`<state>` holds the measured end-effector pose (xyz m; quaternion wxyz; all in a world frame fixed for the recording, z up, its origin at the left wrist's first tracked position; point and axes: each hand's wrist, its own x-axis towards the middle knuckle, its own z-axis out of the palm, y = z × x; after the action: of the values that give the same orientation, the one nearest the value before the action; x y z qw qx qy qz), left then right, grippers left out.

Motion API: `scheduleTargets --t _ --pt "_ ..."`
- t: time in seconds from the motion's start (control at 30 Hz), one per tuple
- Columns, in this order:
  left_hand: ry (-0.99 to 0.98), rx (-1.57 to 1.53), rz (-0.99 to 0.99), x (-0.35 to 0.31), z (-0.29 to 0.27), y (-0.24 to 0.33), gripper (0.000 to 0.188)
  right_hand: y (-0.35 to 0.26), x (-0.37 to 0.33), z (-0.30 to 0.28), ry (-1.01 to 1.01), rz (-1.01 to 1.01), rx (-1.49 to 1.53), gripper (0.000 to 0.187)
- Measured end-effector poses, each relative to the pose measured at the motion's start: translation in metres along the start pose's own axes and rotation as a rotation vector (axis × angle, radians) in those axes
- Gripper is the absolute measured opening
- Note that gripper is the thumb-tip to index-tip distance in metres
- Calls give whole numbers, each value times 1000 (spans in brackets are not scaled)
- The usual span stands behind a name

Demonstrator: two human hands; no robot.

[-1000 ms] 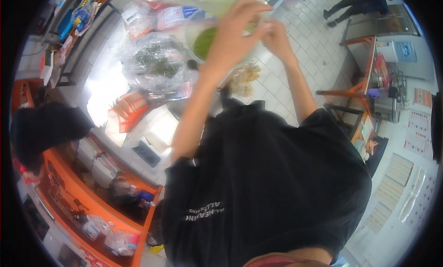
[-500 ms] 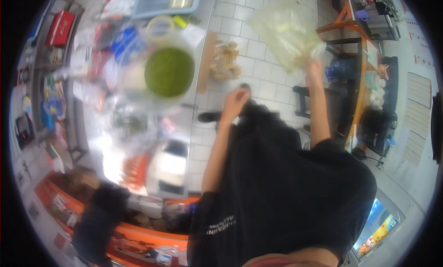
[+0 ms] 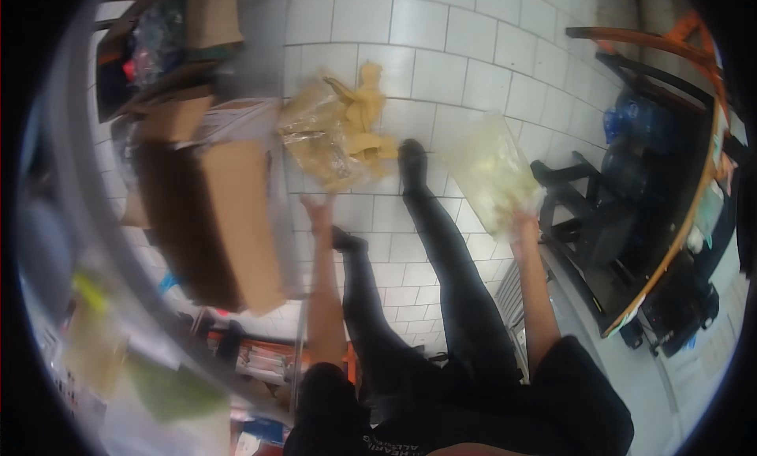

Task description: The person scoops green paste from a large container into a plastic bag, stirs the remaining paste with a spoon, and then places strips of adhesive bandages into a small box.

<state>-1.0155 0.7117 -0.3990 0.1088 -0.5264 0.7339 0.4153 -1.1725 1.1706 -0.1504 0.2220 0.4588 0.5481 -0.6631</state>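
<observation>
My right hand (image 3: 523, 226) is closed on one end of a pale yellowish, translucent plastic bag (image 3: 490, 172), which hangs over the tiled floor. What the bag contains, if anything, is blurred. My left hand (image 3: 318, 213) reaches forward with nothing in it, fingers apart and somewhat smeared. Just beyond it on the floor lies a crumpled clear plastic sheet (image 3: 315, 144) with dull yellow, strip-like pieces (image 3: 367, 113) next to it. An open cardboard box (image 3: 244, 219) stands to the left of that hand.
A steel table edge (image 3: 98, 188) curves along the left, with a blurred green item (image 3: 175, 386) on top. Another carton (image 3: 213, 14) sits at the far left. To the right are black stools (image 3: 587, 207), a wood-edged table (image 3: 670, 259) and blue water bottles (image 3: 631, 121).
The view has swung down from the tabletop toward the floor. My left hand has opened and reaches toward the crumpled plastic. The bag is still in my right hand, now lower.
</observation>
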Motion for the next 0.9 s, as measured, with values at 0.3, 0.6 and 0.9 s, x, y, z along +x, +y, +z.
scheduleTargets --t 0.3,0.6,0.9 --pt "-291 -138 -58 114 23 74 41 58 50 -61 199 108 -50 53" --pt "-369 -459 129 129 45 144 51 16 40 16 151 48 -136 57" --pt "-169 -96 18 145 64 97 43 9 106 100 -171 10 -274 58"
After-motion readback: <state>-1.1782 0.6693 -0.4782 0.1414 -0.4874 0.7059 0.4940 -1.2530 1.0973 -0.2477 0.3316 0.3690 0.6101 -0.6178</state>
